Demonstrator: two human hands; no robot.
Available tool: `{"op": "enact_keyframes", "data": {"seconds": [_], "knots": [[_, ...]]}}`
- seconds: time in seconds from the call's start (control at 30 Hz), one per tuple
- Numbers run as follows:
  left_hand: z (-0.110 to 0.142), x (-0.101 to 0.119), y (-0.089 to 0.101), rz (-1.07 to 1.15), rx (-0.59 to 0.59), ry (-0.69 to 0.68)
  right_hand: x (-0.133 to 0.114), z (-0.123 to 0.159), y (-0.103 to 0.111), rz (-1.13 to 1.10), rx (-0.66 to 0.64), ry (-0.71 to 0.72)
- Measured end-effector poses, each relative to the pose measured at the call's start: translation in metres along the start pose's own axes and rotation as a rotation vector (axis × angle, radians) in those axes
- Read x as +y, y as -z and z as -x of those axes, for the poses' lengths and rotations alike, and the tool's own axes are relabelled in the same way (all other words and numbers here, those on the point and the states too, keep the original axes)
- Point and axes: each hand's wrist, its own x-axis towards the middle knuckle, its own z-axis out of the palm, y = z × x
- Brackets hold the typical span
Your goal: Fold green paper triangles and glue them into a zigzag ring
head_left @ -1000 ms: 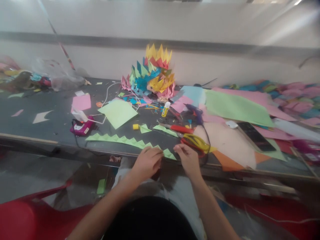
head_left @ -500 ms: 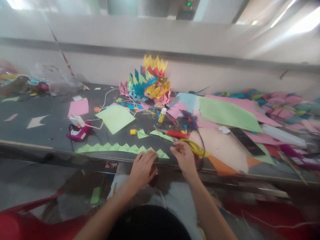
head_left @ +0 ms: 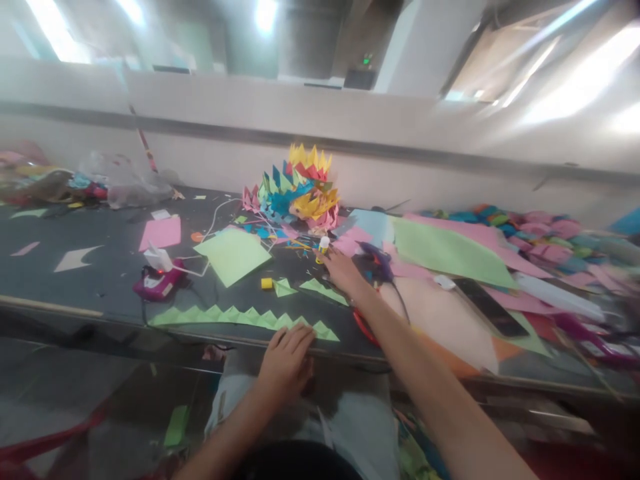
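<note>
A pale green paper strip point(head_left: 215, 316) with a zigzag row of folded points lies along the table's front edge. My left hand point(head_left: 286, 357) rests at its right part, fingers stretched out over the edge of the paper. My right hand point(head_left: 345, 273) reaches across the table, its fingers closed around a yellow glue stick point(head_left: 324, 242) with a white top, which stands upright. Between the hands lie a small green folded triangle point(head_left: 285, 287), a longer green folded piece point(head_left: 323, 291) and a yellow cap point(head_left: 267, 284).
A square of green paper point(head_left: 233, 257) lies left of the glue stick. Behind stands a colourful pointed paper construction point(head_left: 300, 190). A purple device point(head_left: 159, 281) with cords sits left. Scissors point(head_left: 365, 327), coloured sheets point(head_left: 445, 250) and a phone point(head_left: 490, 308) lie right.
My right hand has moved forward from near the scissors to the glue stick and closed on it. My left hand stays on the strip. The camera view has tilted up a little.
</note>
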Motion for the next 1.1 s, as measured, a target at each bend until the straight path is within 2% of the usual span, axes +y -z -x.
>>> {"op": "enact_keyframes", "data": {"seconds": [0.2, 0.3, 0.37, 0.5, 0.57, 0.63, 0.73, 0.9, 1.1], "knots": [[0.001, -0.001, -0.001, 0.009, -0.006, 0.014, 0.001, 0.002, 0.011, -0.046, 0.138, -0.034], [0.000, -0.001, -0.002, 0.024, -0.010, 0.026, -0.003, 0.021, 0.013, -0.103, 0.309, -0.056], [0.000, -0.001, -0.002, 0.032, -0.005, 0.038, -0.008, 0.038, 0.015, -0.160, 0.441, -0.012], [0.001, 0.000, -0.002, 0.029, -0.018, 0.049, -0.023, 0.073, 0.024, -0.311, 0.534, 0.023], [0.000, 0.002, 0.000, 0.018, -0.034, 0.054, -0.031, 0.089, 0.027, -0.438, 0.575, -0.054], [0.000, 0.004, 0.001, 0.003, -0.038, 0.062, -0.040, 0.103, 0.027, -0.586, 0.621, -0.193], [-0.002, 0.008, 0.001, -0.023, -0.029, 0.071, -0.049, 0.119, 0.020, -0.807, 0.566, -0.317], [-0.002, 0.010, 0.001, -0.038, -0.042, 0.092, -0.054, 0.133, 0.007, -0.900, 0.305, -0.158], [-0.002, 0.010, 0.002, -0.040, -0.046, 0.093, -0.056, 0.133, 0.005, -0.830, 0.167, -0.063]]}}
